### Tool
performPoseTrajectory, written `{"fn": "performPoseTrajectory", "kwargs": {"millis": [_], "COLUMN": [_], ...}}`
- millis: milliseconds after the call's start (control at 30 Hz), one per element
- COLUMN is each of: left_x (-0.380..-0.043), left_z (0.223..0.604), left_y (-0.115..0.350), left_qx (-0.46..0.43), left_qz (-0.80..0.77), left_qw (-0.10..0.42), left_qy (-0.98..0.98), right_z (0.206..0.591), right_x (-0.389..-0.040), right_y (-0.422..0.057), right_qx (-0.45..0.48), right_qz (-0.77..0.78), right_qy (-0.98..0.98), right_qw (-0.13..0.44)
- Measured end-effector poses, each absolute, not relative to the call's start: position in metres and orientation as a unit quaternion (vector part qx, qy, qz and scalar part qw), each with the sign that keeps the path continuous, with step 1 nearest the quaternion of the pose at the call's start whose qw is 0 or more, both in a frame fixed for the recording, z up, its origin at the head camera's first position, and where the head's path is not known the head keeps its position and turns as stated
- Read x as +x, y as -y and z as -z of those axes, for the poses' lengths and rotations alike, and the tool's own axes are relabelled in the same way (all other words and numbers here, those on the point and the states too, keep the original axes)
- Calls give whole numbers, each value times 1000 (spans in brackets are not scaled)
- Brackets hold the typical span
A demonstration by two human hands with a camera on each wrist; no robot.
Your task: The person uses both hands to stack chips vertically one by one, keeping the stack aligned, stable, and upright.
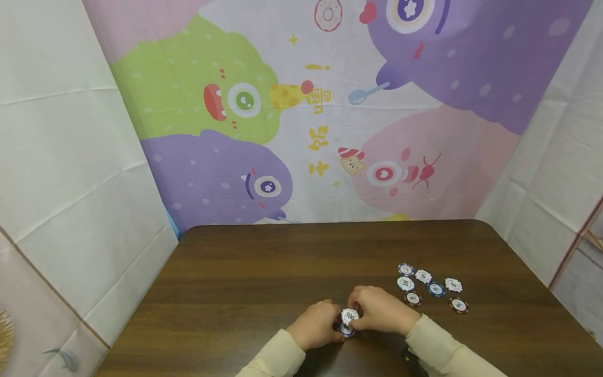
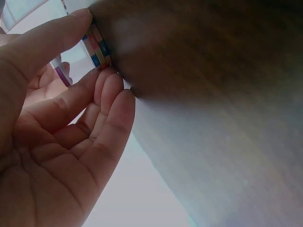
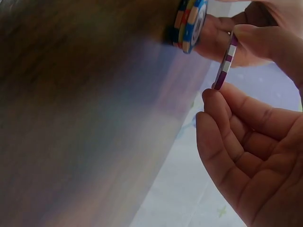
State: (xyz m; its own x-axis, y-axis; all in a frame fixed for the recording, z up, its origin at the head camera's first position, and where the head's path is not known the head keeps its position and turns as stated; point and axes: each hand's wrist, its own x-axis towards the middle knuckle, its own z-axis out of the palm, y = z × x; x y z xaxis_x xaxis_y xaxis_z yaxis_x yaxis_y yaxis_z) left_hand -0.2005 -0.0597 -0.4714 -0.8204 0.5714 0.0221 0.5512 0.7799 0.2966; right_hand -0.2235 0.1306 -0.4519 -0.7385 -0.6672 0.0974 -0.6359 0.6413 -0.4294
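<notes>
Between thumb and fingers, my right hand pinches a white poker chip marked 500. In the right wrist view this chip is edge-on, purple and white, tilted and apart from a short stack of poker chips. My left hand holds that stack at the table, thumb on one side and fingers on the other. Blue, red and tan edges of the stack show in the left wrist view.
On the brown wooden table, several loose poker chips lie to the right, among them a white one, a blue one and a black-edged one. A cartoon-printed cloth hangs behind the table's far edge.
</notes>
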Motion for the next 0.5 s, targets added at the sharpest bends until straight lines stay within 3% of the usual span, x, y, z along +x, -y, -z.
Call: {"fn": "performPoseTrajectory", "kwargs": {"millis": [500], "left_x": [-201], "left_z": [472], "left_y": [59], "left_qx": [295], "left_qz": [-150], "left_qw": [37], "left_qy": [-943], "right_z": [459], "right_x": [-219], "right_y": [-121], "right_qx": [-379], "right_qz": [192], "right_qy": [-905], "right_qw": [30]}}
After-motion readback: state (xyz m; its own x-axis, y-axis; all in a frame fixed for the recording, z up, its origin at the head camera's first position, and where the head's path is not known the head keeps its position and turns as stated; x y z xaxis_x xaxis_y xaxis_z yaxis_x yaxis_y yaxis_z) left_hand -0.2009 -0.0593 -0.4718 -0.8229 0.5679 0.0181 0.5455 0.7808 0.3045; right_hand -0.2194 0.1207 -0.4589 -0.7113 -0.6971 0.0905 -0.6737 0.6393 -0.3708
